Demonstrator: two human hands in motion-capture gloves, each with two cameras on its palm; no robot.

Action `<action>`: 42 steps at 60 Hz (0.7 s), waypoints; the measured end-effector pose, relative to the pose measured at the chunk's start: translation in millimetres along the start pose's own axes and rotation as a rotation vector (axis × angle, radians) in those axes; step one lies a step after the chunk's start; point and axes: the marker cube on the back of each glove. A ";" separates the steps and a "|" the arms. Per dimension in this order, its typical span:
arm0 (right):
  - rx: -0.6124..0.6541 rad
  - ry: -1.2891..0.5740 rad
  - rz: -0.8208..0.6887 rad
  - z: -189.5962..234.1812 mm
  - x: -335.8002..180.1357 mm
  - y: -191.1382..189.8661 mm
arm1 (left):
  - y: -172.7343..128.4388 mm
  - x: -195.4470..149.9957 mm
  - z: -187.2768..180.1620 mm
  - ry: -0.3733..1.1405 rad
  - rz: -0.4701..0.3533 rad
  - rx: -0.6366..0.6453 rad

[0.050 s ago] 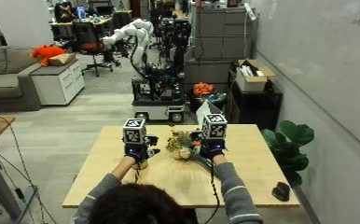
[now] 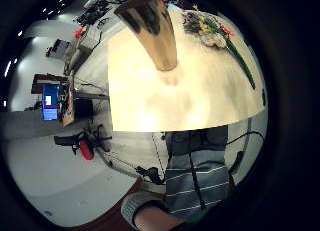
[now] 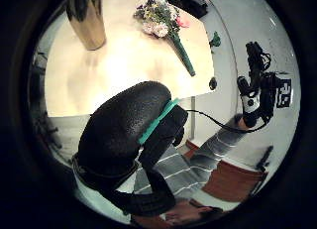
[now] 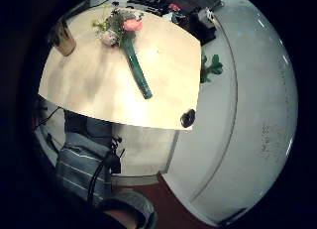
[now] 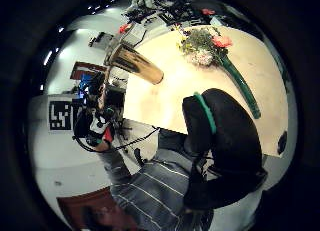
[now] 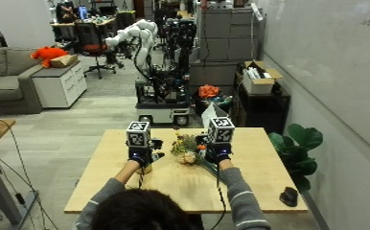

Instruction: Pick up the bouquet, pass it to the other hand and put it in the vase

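Observation:
A bouquet (image 6: 186, 152) of mixed flowers with a green wrapped stem (image 4: 136, 70) lies on the wooden table (image 6: 248, 187), blooms away from me and stem slanting toward my right side. My right hand (image 6: 218, 154) hovers above the stem end and holds nothing; its thumb (image 5: 225, 141) is relaxed. A brass-coloured vase (image 6: 145, 166) stands upright under my left hand (image 6: 139, 154), which also hovers with nothing in it, thumb (image 3: 133, 135) hanging relaxed. The left palm views show the vase (image 2: 150, 31) close by and the bouquet (image 3: 161, 18) lying beyond it.
A small black object (image 6: 289, 195) sits near the table's front right corner. A potted plant (image 6: 296, 143) stands on the floor by the table's right edge. A robot cart (image 6: 163, 100) stands behind the far edge.

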 end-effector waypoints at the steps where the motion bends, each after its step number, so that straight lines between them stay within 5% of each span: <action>1: 0.013 -0.001 -0.009 2.5 1.8 -3.4 | -1.2 0.6 0.3 0.003 0.000 0.000; 10: 0.005 -0.015 -0.001 -2.4 -4.7 11.8 | -3.3 10.6 2.3 0.008 0.036 -0.005; 16: -0.010 -0.017 0.018 -2.1 -1.0 12.5 | 21.1 22.6 -6.6 0.018 0.066 -0.025; 28: -0.001 -0.013 0.034 -11.3 -1.7 23.1 | 8.3 12.7 5.6 0.018 0.043 -0.021; 42: -0.025 0.005 0.087 -10.3 9.6 8.1 | 28.2 20.3 -11.8 0.025 0.057 -0.016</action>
